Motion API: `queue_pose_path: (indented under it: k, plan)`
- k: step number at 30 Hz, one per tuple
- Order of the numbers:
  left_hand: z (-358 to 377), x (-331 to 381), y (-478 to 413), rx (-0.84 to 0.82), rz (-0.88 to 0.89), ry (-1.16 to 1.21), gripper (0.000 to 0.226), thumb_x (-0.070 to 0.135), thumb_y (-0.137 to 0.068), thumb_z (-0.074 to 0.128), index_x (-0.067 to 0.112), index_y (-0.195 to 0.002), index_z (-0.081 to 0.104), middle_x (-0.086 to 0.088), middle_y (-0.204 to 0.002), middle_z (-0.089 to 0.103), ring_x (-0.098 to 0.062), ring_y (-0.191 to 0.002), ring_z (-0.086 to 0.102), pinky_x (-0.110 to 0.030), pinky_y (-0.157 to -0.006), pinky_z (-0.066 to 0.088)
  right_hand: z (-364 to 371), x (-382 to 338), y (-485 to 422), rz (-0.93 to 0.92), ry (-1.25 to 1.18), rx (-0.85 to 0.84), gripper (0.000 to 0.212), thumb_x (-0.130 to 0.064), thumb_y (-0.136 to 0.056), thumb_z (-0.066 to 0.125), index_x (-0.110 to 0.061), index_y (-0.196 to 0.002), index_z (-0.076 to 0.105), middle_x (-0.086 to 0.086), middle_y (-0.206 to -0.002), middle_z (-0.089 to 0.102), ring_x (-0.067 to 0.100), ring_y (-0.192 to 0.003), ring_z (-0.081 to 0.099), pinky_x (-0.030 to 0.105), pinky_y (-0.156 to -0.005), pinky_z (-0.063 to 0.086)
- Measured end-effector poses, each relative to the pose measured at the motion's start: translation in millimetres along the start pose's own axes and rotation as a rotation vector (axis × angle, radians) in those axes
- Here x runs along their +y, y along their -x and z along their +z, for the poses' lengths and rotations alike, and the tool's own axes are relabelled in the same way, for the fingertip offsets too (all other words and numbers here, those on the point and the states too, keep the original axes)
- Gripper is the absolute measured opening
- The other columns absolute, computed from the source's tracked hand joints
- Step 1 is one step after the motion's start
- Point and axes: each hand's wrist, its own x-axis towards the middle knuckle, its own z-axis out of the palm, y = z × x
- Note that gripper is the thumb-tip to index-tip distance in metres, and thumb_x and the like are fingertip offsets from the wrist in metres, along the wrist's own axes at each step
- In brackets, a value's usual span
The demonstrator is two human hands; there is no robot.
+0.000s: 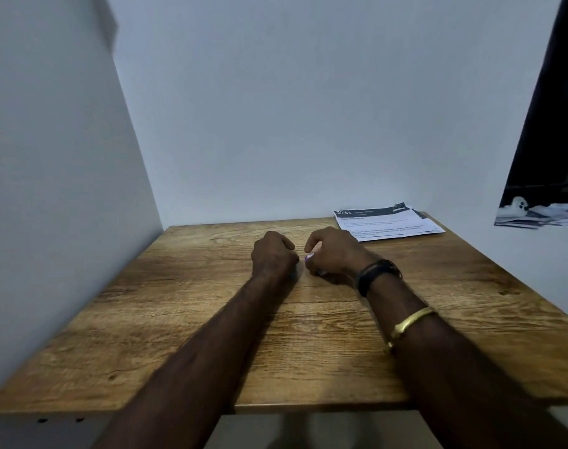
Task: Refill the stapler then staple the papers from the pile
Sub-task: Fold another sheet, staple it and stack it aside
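Observation:
My left hand (273, 254) rests on the wooden table (179, 319) near its middle, fingers curled into a fist; whatever is inside it is hidden. Just to its right my right hand (334, 254) is curled round a small purple and white object (309, 257), of which only a tip shows between the two hands. I cannot tell whether that object is the stapler. The pile of papers (389, 223), printed sheets with a dark header band, lies at the table's far right corner against the wall, well apart from both hands.
White walls close in the table on the left and at the back. A dark panel (548, 124) and a heap of white and dark things (538, 213) sit beyond the table's right edge. The table's front edge (308, 407) runs under my forearms.

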Motion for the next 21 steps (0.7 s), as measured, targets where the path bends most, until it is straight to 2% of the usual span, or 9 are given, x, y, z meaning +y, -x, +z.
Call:
queue_pose_path:
  k: [3, 7, 12, 14, 16, 21]
  plan:
    - [2.8, -0.1, -2.2, 0.03, 0.002, 0.018, 0.023, 0.008, -0.081, 0.074, 0.015, -0.102, 0.078, -0.007, -0.11, 0.076, -0.022, -0.107, 0.069, -0.03, -0.089, 0.054, 7.4, -4.8, -6.2, -0.001, 0.016, 0.17, 0.014, -0.024, -0.076, 0.076, -0.019, -0.088, 0.077, 0.002, -0.093, 0.073, 0.022, -0.095, 0.069, 0.026, -0.074, 0.052]
    - [8.4, 2.8, -4.8, 0.063, 0.0, 0.04, 0.02, 0.013, -0.082, 0.076, 0.014, -0.102, 0.078, -0.007, -0.109, 0.075, -0.022, -0.106, 0.068, -0.027, -0.083, 0.052, 15.9, -7.5, -17.8, 0.05, 0.043, 0.237, 0.034, -0.034, -0.077, 0.076, -0.012, -0.102, 0.074, 0.011, -0.111, 0.071, 0.029, -0.108, 0.065, 0.027, -0.075, 0.044]
    - [12.8, 4.5, -9.1, 0.064, -0.002, 0.056, 0.013, 0.009, -0.08, 0.078, 0.011, -0.092, 0.079, -0.01, -0.1, 0.078, -0.023, -0.098, 0.072, -0.03, -0.084, 0.058, 23.7, -2.3, -24.8, 0.063, 0.093, 0.227, 0.029, -0.032, -0.079, 0.075, -0.007, -0.093, 0.071, 0.015, -0.107, 0.069, 0.031, -0.106, 0.065, 0.029, -0.074, 0.045]
    - [14.0, 4.3, -10.9, 0.062, -0.002, 0.058, 0.01, 0.008, -0.081, 0.076, 0.012, -0.089, 0.079, -0.009, -0.098, 0.078, -0.022, -0.097, 0.073, -0.032, -0.086, 0.059, 25.4, 0.3, -26.0, 0.058, 0.114, 0.208, 0.024, -0.031, -0.08, 0.075, -0.01, -0.088, 0.068, 0.017, -0.106, 0.069, 0.031, -0.106, 0.064, 0.028, -0.07, 0.041]
    - [14.4, 4.1, -11.3, 0.062, 0.005, 0.05, 0.009, 0.008, -0.081, 0.075, 0.013, -0.087, 0.08, -0.008, -0.097, 0.079, -0.022, -0.096, 0.073, -0.029, -0.084, 0.058, 26.8, 2.0, -26.7, 0.05, 0.13, 0.202, 0.025, -0.032, -0.081, 0.073, -0.009, -0.089, 0.069, 0.018, -0.106, 0.069, 0.032, -0.106, 0.063, 0.028, -0.069, 0.037]
    - [14.7, 3.3, -10.2, 0.061, 0.006, 0.052, 0.009, 0.009, -0.079, 0.075, 0.013, -0.085, 0.08, -0.008, -0.095, 0.079, -0.023, -0.096, 0.073, -0.031, -0.084, 0.058, 27.9, 1.9, -27.8, 0.055, 0.143, 0.196, 0.027, -0.031, -0.082, 0.071, -0.007, -0.092, 0.07, 0.018, -0.108, 0.069, 0.033, -0.105, 0.064, 0.028, -0.069, 0.038]
